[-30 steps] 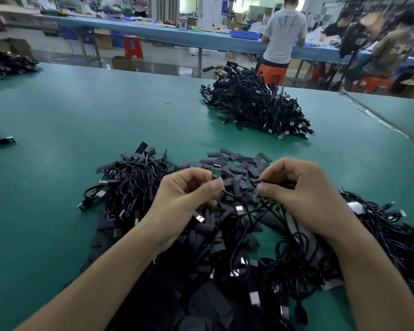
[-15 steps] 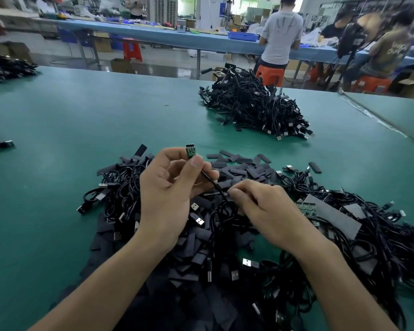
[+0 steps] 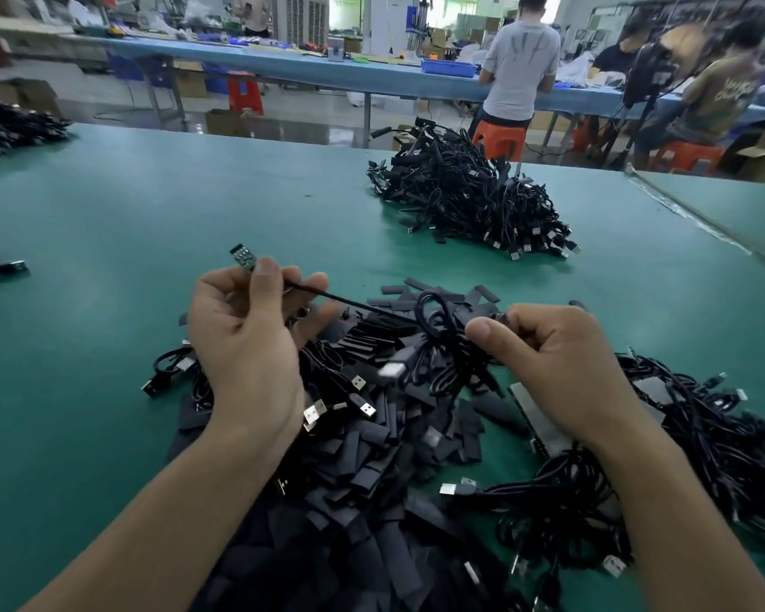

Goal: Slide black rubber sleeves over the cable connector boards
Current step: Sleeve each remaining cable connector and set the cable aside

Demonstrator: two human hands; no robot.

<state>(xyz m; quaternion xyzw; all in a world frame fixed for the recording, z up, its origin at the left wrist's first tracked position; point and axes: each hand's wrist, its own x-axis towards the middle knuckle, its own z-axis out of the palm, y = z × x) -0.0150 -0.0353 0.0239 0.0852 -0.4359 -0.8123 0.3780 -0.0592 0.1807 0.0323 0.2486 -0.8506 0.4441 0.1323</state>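
Left grip (image 3: pixel 244 329), right grip (image 3: pixel 548 360), both curled.

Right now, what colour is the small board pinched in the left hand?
The board is green; the head view shows it best.

My left hand (image 3: pixel 244 342) and right hand (image 3: pixel 557 364) are bare. My left forearm (image 3: pixel 164 514) and right forearm (image 3: pixel 681 514) are bare too, right down to the bottom edge. My left thumbnail (image 3: pixel 266 268) and right thumbnail (image 3: pixel 482 331) are cut short, rounded and plain.
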